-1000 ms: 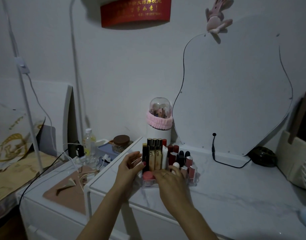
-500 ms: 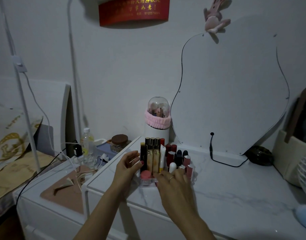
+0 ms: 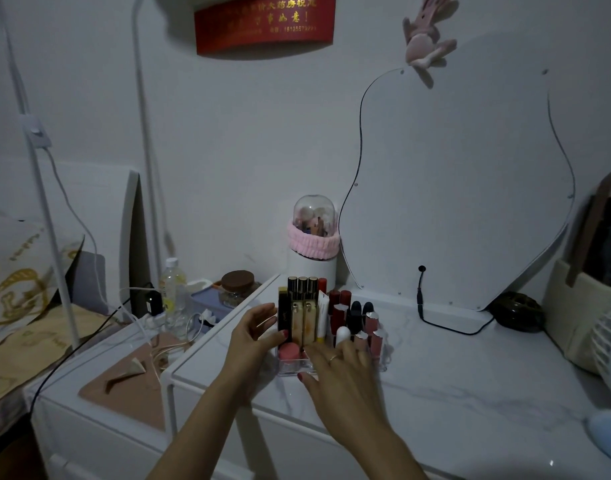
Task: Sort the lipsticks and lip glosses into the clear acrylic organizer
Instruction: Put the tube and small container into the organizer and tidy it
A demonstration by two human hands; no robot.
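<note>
The clear acrylic organizer (image 3: 291, 368) stands on the white marble-look tabletop (image 3: 470, 393), near its front left corner. Upright in it are a black tube (image 3: 282, 317), tall gold tubes (image 3: 309, 320), dark red lipsticks (image 3: 339, 311), pink glosses (image 3: 371, 322), a white-capped stick (image 3: 343, 333) and a pink round cap (image 3: 289, 351). My left hand (image 3: 254, 336) cups the organizer's left side, its thumb touching the black tube. My right hand (image 3: 338, 374) lies with fingers spread over the organizer's front, hiding the front compartments.
Behind the organizer stand a domed brush holder (image 3: 312, 237) with a pink band and a large curved mirror (image 3: 453, 185) with a black cable (image 3: 446, 327). At right are a dark round object (image 3: 517, 311), a bag (image 3: 588, 317) and a fan (image 3: 608, 344). A lower cabinet at left holds a bottle (image 3: 172, 292) and jar (image 3: 237, 285).
My right hand has slid a little to the right along the organizer's front, with fingers spreading. My left hand has stayed against the left side.
</note>
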